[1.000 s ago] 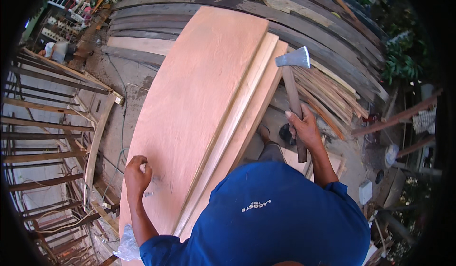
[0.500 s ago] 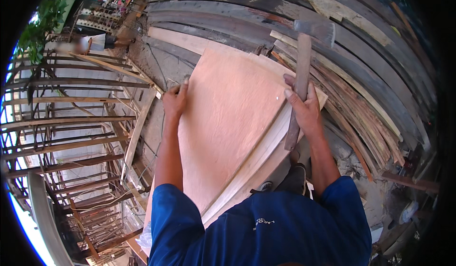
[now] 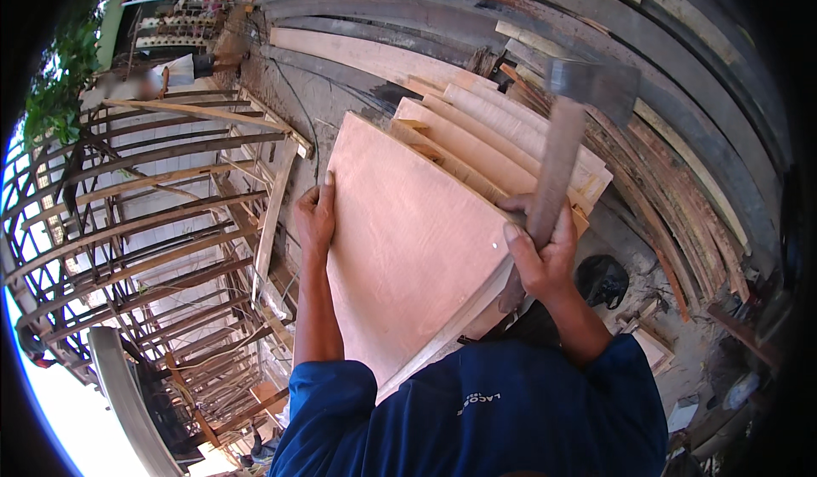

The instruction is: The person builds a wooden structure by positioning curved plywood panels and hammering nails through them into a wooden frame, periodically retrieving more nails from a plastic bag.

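A wide sheet of pale plywood (image 3: 417, 239) stands tilted in front of me, with its far edge raised. My left hand (image 3: 316, 217) grips its left edge, thumb up along the side. The fingers behind it are partly hidden. In my right hand (image 3: 545, 247) is a hatchet (image 3: 557, 158), its wooden handle upright and its dark metal head at the top. That hand also presses against the sheet's right corner. Just behind the sheet, several thin boards (image 3: 477, 137) stand in layers, with small wooden blocks between some of them.
Long weathered planks (image 3: 408, 9) are stacked along the far side, and a bundle of thin strips (image 3: 672, 196) lies to the right. A wooden slatted frame (image 3: 153, 222) stands at left. Beside my right forearm is a black plastic bag (image 3: 602, 279). A person (image 3: 174, 73) is far left.
The plywood sheet has tilted up and come nearer, showing the layered boards behind it. My right hand and the hatchet have moved slightly nearer. Both hands keep their grip.
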The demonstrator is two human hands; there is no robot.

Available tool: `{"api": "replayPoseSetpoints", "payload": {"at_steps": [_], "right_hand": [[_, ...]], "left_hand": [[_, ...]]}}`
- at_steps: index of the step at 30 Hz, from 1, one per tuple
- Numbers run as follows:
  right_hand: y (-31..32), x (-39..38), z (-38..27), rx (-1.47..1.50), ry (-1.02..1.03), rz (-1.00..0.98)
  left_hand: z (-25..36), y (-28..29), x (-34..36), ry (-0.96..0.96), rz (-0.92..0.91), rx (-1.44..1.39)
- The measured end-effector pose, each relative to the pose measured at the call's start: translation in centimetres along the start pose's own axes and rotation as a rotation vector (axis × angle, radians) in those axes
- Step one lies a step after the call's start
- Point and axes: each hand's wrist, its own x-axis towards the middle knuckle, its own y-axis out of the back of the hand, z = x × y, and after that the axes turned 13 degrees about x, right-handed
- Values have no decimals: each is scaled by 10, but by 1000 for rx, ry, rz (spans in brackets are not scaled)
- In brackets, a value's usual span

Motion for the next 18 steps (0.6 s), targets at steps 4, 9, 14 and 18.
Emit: {"api": "replayPoseSetpoints", "payload": {"at_steps": [4,9,14,18], "right_hand": [[18,-11,1,71,-2,-52],[35,-22,-9,30,-10,-72],[35,-18,-12,75,42,-106],[37,-19,-21,57,-67,-79]], "left_hand": [[6,4,-14,31,-71,36],[6,2,-26,84,-179,-77],[17,3,-31,121,-169,-40],[19,0,-34,94,-139,-90]]}}
